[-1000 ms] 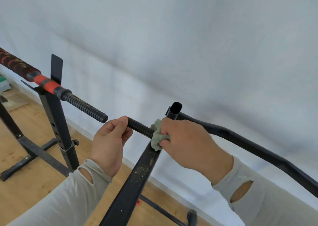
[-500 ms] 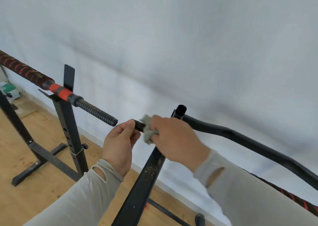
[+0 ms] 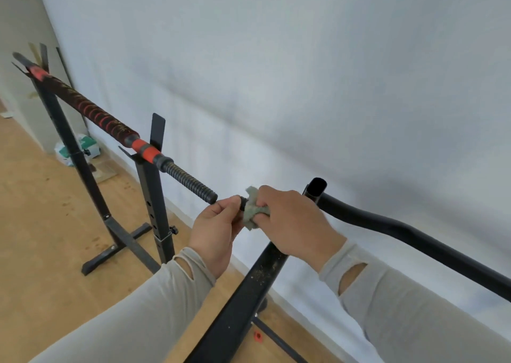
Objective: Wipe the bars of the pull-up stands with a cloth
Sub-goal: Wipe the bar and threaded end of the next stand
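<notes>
A grey-green cloth (image 3: 252,212) is bunched around the threaded end of a near bar. My right hand (image 3: 290,219) grips the cloth. My left hand (image 3: 217,230) pinches the tip of that same bar just left of the cloth, and most of the bar is hidden under both hands. A second bar (image 3: 116,127) with red and black wrap and a threaded black end (image 3: 190,181) rests on two black stands (image 3: 153,194) to the left. A curved black tube (image 3: 401,230) runs off to the right.
A dusty black upright (image 3: 249,288) rises below my hands. The stands' feet (image 3: 121,246) spread over the wooden floor. A white wall runs close behind everything. A green and white bag (image 3: 83,148) lies on the floor at the far left.
My right hand has slid the cloth left along the threaded bar until it nearly touches my left hand. The view has swung left, showing more of the wrapped bar.
</notes>
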The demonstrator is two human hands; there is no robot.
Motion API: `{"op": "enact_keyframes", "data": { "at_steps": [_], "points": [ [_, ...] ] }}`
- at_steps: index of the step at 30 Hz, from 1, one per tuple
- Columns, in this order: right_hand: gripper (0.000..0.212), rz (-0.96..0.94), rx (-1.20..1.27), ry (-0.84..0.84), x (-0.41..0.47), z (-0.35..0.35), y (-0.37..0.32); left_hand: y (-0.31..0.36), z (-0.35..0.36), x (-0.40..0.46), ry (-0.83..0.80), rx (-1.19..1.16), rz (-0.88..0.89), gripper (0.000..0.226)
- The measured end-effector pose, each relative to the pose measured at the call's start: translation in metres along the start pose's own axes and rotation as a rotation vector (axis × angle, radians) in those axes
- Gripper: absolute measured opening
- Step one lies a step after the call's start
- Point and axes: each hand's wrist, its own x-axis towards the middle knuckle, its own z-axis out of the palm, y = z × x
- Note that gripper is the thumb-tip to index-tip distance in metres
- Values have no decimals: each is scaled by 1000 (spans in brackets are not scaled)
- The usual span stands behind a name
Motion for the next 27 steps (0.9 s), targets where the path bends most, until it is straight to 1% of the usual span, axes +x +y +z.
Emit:
{"op": "enact_keyframes", "data": {
  "at_steps": [1, 3, 4, 6, 8, 9, 11, 13, 15, 16, 18, 20, 21, 22, 24, 26, 27],
  "points": [
    [9, 2, 16, -16, -12, -5, 9, -1, 0, 0, 30, 5, -5, 22],
    [16, 29, 65, -109, -34, -13, 26, -2, 1, -1, 67, -2, -24, 17],
    [18, 48, 38, -130, -38, -16, 30, -2, 2, -1, 72, -5, -28, 15],
    [19, 53, -61, -83, -31, -16, 30, -2, 3, -2, 82, -9, -29, 14],
    [14, 15, -114, -21, -10, -7, 13, -2, 3, -2, 81, -20, -32, 15],
    [9, -16, -100, 42, 1, -1, 2, -1, 4, -3, 62, -25, -33, 16],
    [4, -51, -44, 103, 17, 10, -15, 2, 3, -4, 14, -36, -37, 20],
    [3, -55, -35, 90, 19, 12, -15, 4, 1, -3, 4, -25, -29, 21],
    [12, -42, -46, 38, 1, 7, -3, 4, 1, -3, 25, 24, -44, 18],
    [12, -43, -36, 8, -11, 2, 4, 4, 2, -4, 41, 50, -53, 16],
    [7, -35, -38, -30, -32, -6, 19, 5, 6, -8, 62, 96, -63, 13],
    [8, -6, -146, 1, -47, -13, 28, 11, 10, -13, 65, 141, -81, 14],
    [8, 24, -150, 51, -55, -15, 32, 17, 12, -18, 47, 174, -103, 16],
    [7, 51, -113, 115, -63, -19, 34, 24, 11, -24, 15, 230, -130, 19],
    [8, 106, 68, 262, -84, -27, 37, 42, 7, -43, -56, 434, -158, 28],
    [12, 143, 346, 359, -104, -32, 37, 61, -3, -70, -87, 689, -112, 35],
    [13, 156, 489, 367, -111, -33, 36, 70, -9, -85, -80, 789, -62, 33]
  ]
}}
